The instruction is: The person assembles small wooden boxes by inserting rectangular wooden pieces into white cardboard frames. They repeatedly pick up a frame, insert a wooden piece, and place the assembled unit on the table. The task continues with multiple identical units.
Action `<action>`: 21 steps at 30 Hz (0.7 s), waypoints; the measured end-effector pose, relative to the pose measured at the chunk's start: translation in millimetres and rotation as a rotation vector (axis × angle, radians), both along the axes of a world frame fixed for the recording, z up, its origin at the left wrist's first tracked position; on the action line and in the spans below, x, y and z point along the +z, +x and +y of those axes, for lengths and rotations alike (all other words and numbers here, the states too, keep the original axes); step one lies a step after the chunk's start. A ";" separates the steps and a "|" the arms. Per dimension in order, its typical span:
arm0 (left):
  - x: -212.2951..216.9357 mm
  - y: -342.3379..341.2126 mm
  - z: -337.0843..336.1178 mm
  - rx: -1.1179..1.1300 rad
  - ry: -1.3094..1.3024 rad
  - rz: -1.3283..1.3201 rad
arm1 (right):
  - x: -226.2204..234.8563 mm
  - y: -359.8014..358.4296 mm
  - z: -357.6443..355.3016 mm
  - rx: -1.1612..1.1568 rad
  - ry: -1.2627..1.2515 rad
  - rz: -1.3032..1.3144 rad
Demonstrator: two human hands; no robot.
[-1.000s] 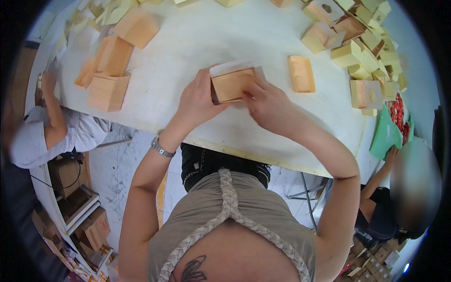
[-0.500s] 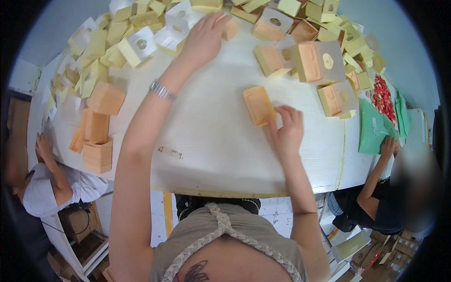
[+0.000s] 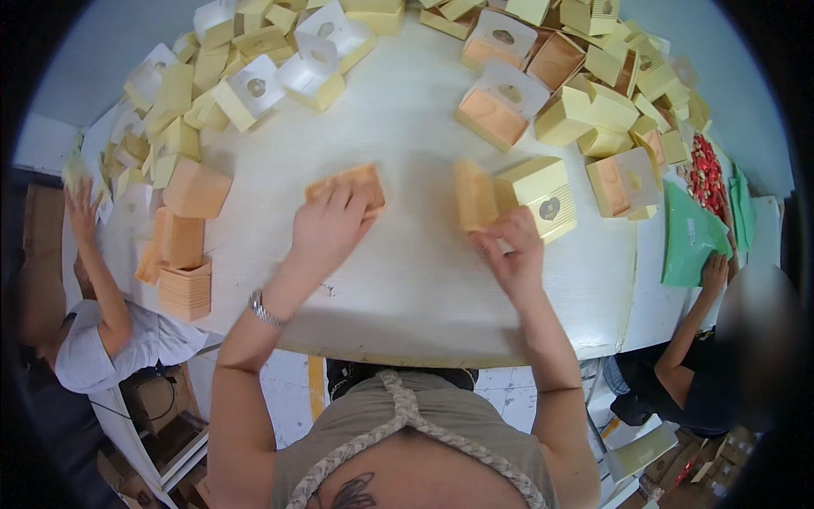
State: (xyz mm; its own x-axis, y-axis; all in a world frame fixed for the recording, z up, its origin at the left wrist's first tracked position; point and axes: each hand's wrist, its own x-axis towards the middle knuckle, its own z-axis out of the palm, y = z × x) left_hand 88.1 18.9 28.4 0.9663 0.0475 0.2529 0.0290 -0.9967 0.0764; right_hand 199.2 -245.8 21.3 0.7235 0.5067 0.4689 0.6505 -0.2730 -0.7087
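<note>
My left hand (image 3: 326, 233), with a metal watch on its wrist, is closed over a shallow orange tray insert (image 3: 370, 176) above the middle of the white table (image 3: 398, 280). To its right, my right hand (image 3: 513, 250) pinches the lower end of a second orange tray insert (image 3: 473, 193). This one is tilted up and slightly blurred. Just behind the right fingers lies a pale yellow box (image 3: 551, 182) with a dark oval on its face. I cannot tell whether the second insert touches that box.
Stacked orange inserts (image 3: 185, 293) stand at the left. Yellow boxes (image 3: 174, 93) heap along the far left, more boxes (image 3: 606, 106) at the far right, some open. Green bags (image 3: 691, 242) and small red pieces (image 3: 705, 182) lie right. Co-workers' hands show at both sides.
My left hand has come back from the far side toward me, now with an orange insert. My right hand's insert has tipped more upright. A yellow box now lies beside the right hand.
</note>
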 end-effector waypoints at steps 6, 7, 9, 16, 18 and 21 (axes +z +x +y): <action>70.7 -8.0 14.3 0.185 -0.446 0.272 | 6.1 -20.2 1.3 0.160 0.403 0.701; 66.1 12.5 35.9 0.284 -0.491 0.130 | 7.4 -25.9 -0.9 0.206 0.562 0.989; 35.2 57.7 93.0 0.188 -0.123 -0.430 | -0.5 -23.5 3.9 0.166 0.432 1.158; -9.5 89.2 99.1 0.017 0.301 -0.034 | -5.7 -41.5 -5.6 -0.089 -0.382 -0.292; -15.3 69.4 65.5 -0.047 0.263 -0.035 | 5.7 -36.3 4.0 0.115 -0.470 -0.360; -1.8 41.2 29.9 -0.023 0.092 -0.059 | 0.8 -26.5 8.0 0.288 -0.546 -0.235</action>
State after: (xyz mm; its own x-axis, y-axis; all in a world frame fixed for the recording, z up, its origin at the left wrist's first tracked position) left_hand 129.3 48.8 26.6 0.9504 -0.0008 0.3112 0.0040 -0.9999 -0.0147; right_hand 172.7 -237.8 22.1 0.4334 0.8741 0.2192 0.8718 -0.3450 -0.3479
